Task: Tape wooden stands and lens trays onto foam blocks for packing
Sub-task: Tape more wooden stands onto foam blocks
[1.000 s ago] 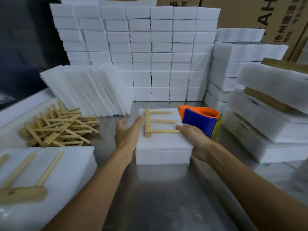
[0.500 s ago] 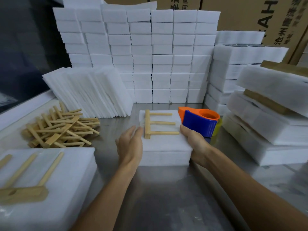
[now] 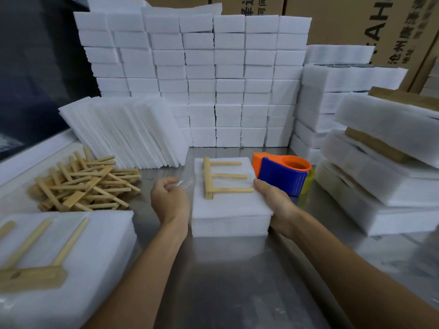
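A white foam block lies on the steel table in front of me. On its top rests a wooden stand, a crossbar with three prongs pointing right. My left hand is curled just left of the block and pinches a strip of clear tape that reaches to the block's left edge. My right hand grips the block's right side, thumb on top near the tip of the nearest prong. An orange and blue tape dispenser sits right behind that hand.
A loose pile of wooden stands lies to the left. A foam block bearing a stand sits at near left. Leaning foam sheets and a wall of stacked foam blocks close the back. Packed foam stacks stand right.
My left hand has left the block's top left edge, drawn back to the left and curled, now with clear tape in its fingers. The right hand has stayed on the block's right side.
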`<state>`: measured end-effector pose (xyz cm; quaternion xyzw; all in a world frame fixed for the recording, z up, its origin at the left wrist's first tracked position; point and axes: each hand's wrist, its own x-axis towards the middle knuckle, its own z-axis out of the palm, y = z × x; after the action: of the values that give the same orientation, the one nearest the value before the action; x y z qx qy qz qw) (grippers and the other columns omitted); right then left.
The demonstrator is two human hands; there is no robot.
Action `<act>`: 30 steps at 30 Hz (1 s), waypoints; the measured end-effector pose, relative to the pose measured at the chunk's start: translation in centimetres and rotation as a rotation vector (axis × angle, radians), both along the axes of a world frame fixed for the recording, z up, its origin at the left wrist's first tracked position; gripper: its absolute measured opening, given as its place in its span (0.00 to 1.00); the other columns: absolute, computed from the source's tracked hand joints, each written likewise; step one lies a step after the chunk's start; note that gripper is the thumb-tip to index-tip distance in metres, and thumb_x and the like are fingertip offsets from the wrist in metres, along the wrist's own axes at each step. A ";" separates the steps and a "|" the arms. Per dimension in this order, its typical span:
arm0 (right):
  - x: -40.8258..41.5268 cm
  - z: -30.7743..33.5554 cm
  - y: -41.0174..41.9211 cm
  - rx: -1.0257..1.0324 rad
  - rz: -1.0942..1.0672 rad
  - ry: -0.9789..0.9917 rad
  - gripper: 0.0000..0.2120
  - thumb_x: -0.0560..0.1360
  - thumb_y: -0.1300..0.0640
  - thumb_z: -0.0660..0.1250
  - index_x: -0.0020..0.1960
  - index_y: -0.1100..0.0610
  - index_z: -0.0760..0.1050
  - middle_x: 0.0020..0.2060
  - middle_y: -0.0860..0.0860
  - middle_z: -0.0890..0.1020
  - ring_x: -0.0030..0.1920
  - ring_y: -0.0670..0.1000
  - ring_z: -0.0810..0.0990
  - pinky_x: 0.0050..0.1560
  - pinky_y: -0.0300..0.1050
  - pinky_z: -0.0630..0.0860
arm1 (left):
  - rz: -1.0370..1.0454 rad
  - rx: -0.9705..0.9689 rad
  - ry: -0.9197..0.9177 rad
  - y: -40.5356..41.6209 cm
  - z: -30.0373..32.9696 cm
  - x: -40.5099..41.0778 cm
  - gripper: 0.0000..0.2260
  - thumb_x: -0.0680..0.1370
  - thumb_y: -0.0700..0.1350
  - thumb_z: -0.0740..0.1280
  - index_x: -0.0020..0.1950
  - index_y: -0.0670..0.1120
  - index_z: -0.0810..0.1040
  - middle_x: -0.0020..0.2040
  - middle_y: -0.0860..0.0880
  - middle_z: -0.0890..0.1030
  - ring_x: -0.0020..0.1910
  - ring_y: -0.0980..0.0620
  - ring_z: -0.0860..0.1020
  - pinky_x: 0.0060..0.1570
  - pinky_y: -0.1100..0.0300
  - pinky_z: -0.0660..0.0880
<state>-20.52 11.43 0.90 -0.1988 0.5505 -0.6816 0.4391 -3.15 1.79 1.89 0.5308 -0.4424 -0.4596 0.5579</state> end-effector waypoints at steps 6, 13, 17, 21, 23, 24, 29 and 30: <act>-0.1 0.0 0.0 0.003 -0.008 0.026 0.01 0.79 0.58 0.68 0.51 0.54 0.77 0.43 0.54 0.87 0.48 0.57 0.86 0.54 0.57 0.81 | -0.157 0.157 -0.044 -0.3 -0.4 -0.2 0.06 0.74 0.38 0.66 0.38 0.43 0.79 0.39 0.45 0.81 0.39 0.47 0.77 0.34 0.59 0.71; 0.0 0.0 0.0 0.015 0.017 0.020 0.05 0.80 0.57 0.67 0.55 0.55 0.78 0.52 0.57 0.86 0.52 0.58 0.85 0.59 0.59 0.79 | -0.142 0.229 0.039 -1.0 -0.9 0.0 0.04 0.75 0.38 0.69 0.45 0.45 0.83 0.40 0.47 0.83 0.38 0.49 0.81 0.33 0.60 0.75; -0.1 0.0 0.0 0.022 0.025 0.011 0.06 0.80 0.57 0.66 0.55 0.55 0.78 0.52 0.57 0.86 0.51 0.58 0.86 0.58 0.58 0.80 | -0.083 0.291 0.196 -1.5 -1.3 0.4 0.06 0.76 0.35 0.70 0.49 0.45 0.82 0.45 0.44 0.83 0.39 0.49 0.81 0.38 0.55 0.80; -0.1 0.0 0.0 0.020 0.025 0.017 0.04 0.80 0.57 0.66 0.53 0.54 0.78 0.47 0.55 0.87 0.49 0.56 0.86 0.54 0.56 0.81 | -0.119 0.089 -0.101 -1.4 -1.7 0.2 0.09 0.72 0.35 0.74 0.48 0.48 0.82 0.51 0.47 0.80 0.46 0.51 0.78 0.41 0.62 0.74; -0.1 0.1 0.1 0.023 0.030 0.026 0.04 0.80 0.57 0.66 0.52 0.54 0.78 0.46 0.54 0.87 0.48 0.56 0.87 0.53 0.55 0.81 | -0.118 -0.036 -0.257 -1.3 -1.6 0.2 0.07 0.72 0.38 0.75 0.43 0.49 0.80 0.51 0.46 0.81 0.48 0.49 0.77 0.46 0.57 0.72; 0.0 0.1 0.1 0.026 0.029 0.031 0.03 0.80 0.57 0.66 0.52 0.54 0.78 0.46 0.54 0.87 0.49 0.56 0.86 0.54 0.56 0.81 | -0.106 -0.091 -0.352 -1.2 -1.6 0.3 0.06 0.72 0.40 0.74 0.40 0.50 0.80 0.48 0.47 0.81 0.47 0.48 0.77 0.47 0.55 0.72; 0.5 0.6 0.2 0.027 0.001 0.035 0.03 0.80 0.58 0.66 0.50 0.54 0.78 0.48 0.55 0.86 0.51 0.58 0.85 0.60 0.59 0.79 | -0.173 -0.110 -0.423 -0.8 -1.9 0.7 0.11 0.75 0.36 0.67 0.36 0.50 0.77 0.33 0.52 0.77 0.42 0.45 0.79 0.39 0.58 0.72; 0.5 0.6 0.3 0.026 -0.003 0.027 0.03 0.80 0.58 0.66 0.50 0.54 0.78 0.46 0.55 0.87 0.51 0.58 0.85 0.60 0.58 0.79 | -0.190 -0.121 -0.408 -0.8 -2.0 0.7 0.09 0.76 0.37 0.66 0.37 0.48 0.78 0.34 0.52 0.78 0.44 0.44 0.80 0.42 0.56 0.75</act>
<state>-19.98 11.71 1.52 -0.2016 0.5655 -0.6723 0.4332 -2.46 1.02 -0.12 0.5343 -0.6207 -0.3657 0.4421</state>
